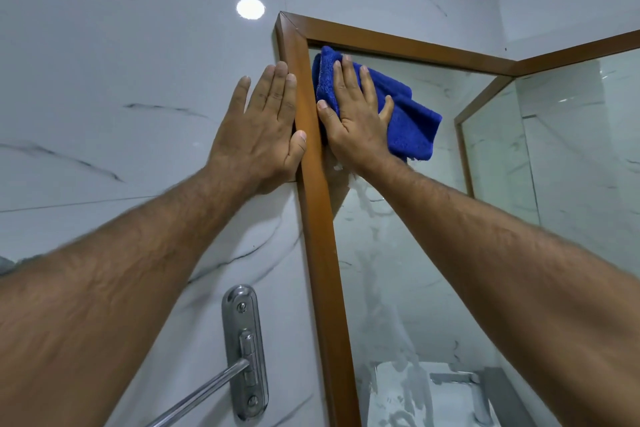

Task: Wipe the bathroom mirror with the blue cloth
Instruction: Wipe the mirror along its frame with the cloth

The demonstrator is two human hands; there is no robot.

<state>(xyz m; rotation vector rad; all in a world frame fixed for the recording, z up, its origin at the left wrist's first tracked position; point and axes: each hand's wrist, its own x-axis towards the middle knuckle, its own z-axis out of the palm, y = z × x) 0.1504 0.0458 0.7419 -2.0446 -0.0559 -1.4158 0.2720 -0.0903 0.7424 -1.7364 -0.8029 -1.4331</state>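
Observation:
The bathroom mirror (398, 253) has a brown wooden frame (320, 236) and hangs on a white marble-tiled wall. A folded blue cloth (412, 121) lies flat against the glass in the mirror's top left corner. My right hand (356, 118) presses the cloth against the glass, fingers spread and pointing up. My left hand (266, 128) rests flat on the wall tile just left of the frame, its thumb touching the frame's edge. White smears streak the glass below the cloth.
A chrome towel bar with its oval wall mount (244, 350) sits low on the wall, left of the frame. A ceiling light reflects on the tile (250, 9). A second framed mirror panel (571, 135) meets the first at the right.

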